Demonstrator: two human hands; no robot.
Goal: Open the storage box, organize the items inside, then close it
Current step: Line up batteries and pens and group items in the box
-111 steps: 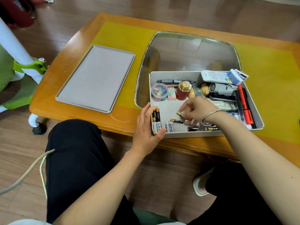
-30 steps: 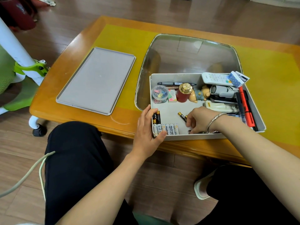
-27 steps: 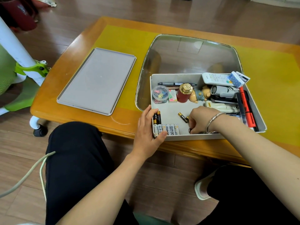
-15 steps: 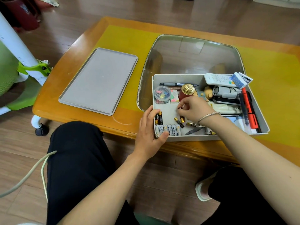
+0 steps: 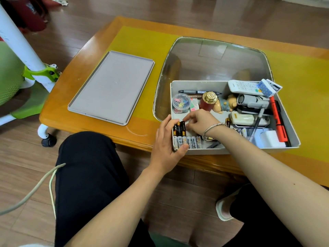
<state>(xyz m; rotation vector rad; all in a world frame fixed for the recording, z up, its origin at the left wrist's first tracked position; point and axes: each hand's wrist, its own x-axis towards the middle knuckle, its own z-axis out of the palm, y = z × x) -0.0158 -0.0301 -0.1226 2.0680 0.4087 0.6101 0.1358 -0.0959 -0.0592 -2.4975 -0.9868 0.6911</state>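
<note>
Wood floor, orange tabletop [image 5: 99, 97] with yellow mat. The open storage box [image 5: 288, 125] sits at the near edge, its lid [image 5: 112, 88] lying apart to the left. Left hand [image 5: 165, 141] curls round the box's near-left corner, thumb against the white batteries [image 5: 188, 142]. Right hand [image 5: 199, 122] reaches to the black batteries [image 5: 179, 128] — fingertips bunched, whether they pinch one I cannot tell. Best to seat each cell parallel, tight to its neighbours. The wrist hides items beneath — unidentifiable.

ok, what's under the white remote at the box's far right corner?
The white remote lies on top of the pile, overlapped by a blue dotted packet. Just below it a grey cylindrical device shows in the storage box. Whatever is directly beneath it is covered.
</note>
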